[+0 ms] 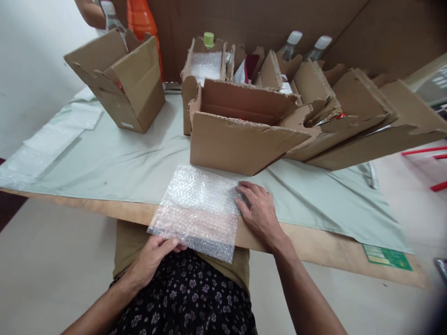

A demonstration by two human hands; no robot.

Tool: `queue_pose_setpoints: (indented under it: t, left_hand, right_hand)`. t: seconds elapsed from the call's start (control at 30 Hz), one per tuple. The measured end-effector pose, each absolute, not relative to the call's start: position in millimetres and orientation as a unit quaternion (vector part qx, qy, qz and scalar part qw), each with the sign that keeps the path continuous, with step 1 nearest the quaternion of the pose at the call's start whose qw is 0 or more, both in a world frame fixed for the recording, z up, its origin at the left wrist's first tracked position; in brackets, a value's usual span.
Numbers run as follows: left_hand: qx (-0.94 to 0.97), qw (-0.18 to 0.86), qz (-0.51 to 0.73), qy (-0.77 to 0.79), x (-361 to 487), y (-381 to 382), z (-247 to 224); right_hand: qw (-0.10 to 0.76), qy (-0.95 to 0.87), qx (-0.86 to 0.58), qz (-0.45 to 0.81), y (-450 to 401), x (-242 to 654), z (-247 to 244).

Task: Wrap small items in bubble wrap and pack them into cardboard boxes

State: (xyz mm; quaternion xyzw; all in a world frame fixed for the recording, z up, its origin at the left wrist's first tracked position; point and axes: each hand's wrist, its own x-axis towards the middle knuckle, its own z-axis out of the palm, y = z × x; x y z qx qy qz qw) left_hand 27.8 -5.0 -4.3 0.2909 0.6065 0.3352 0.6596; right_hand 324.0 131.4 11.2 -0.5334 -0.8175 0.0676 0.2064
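Observation:
A clear bubble wrap bag or sheet (199, 200) lies flat over the front edge of the table, its near part hanging past the wood. At its lower left edge, my left hand (157, 253) pinches the wrap between thumb and fingers. My right hand (258, 204) rests at the wrap's right edge with fingers stretched and a little apart, the fingertips touching it. Just beyond the wrap stands an open cardboard box (240, 144), its contents mostly hidden behind the front wall.
More bubble wrap pieces (56, 139) lie at the left. A cardboard box (129, 83) stands at the back left by an orange bottle (141, 21). Several cardboard holders (349, 111) fill the back right. A green card (387, 257) lies on the front right edge. A person's arm (91, 13) shows top left.

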Motion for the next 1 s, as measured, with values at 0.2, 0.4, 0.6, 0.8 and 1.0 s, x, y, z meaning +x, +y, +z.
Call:
queue_pose_setpoints:
  t: [0.2,0.4,0.6,0.8,1.0]
  left_hand:
    - [0.372,0.618,0.315,0.617,16,1,19]
    - [0.459,0.449,0.337,0.689,-2,29,44]
    - [0.5,0.394,0.334,0.695,-26,71,58]
    - [0.431,0.379,0.348,0.741,-49,85,56]
    - [0.399,0.396,0.358,0.746,-71,93,44]
  right_hand:
    - [0.25,-0.813,-0.524,0.053,118,326,8]
    - [0.257,-0.821,-0.508,0.051,92,344,14]
    - [0.237,-0.849,-0.469,0.046,101,338,18]
    - [0.156,-0.889,-0.418,0.105,128,312,16]
    - [0.185,-0.836,-0.494,0.153,171,278,20]
